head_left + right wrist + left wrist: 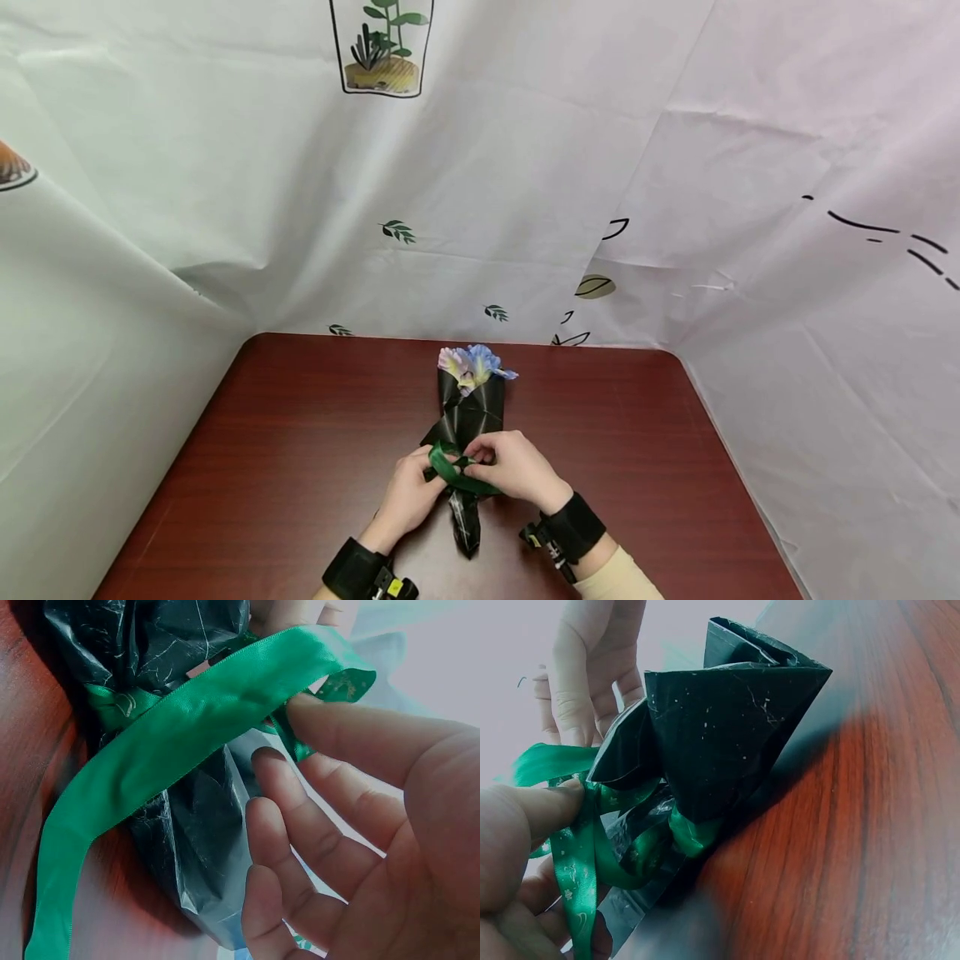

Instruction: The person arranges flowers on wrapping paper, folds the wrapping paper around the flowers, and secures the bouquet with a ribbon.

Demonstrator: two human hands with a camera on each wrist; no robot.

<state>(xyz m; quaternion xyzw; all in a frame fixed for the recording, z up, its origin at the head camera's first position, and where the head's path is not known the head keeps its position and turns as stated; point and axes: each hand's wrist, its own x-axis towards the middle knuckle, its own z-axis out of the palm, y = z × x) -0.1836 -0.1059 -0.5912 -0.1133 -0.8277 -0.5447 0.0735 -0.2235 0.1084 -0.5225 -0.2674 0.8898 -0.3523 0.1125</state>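
Note:
A small bouquet wrapped in black paper (pixel 480 408) lies on the table, with pale pink, yellow and blue flowers (pixel 474 367) at its far end. Around the narrow part of the wrapping runs a green satin ribbon (pixel 180 735). My left hand (pixel 408 493), on the bouquet's left, pinches loops of the ribbon with thumb and fingers; a printed length (pixel 576 870) hangs from them. On the other side, my right hand (pixel 519 468) pinches a part of the ribbon between thumb and forefinger, its other fingers curved loosely beside the wrapping.
The reddish-brown wooden table (pixel 315 417) has rounded far corners. White cloth (pixel 510 167) with printed plants and leaves hangs behind it and at both sides. Each wrist wears a black band (pixel 573 527) with a small camera.

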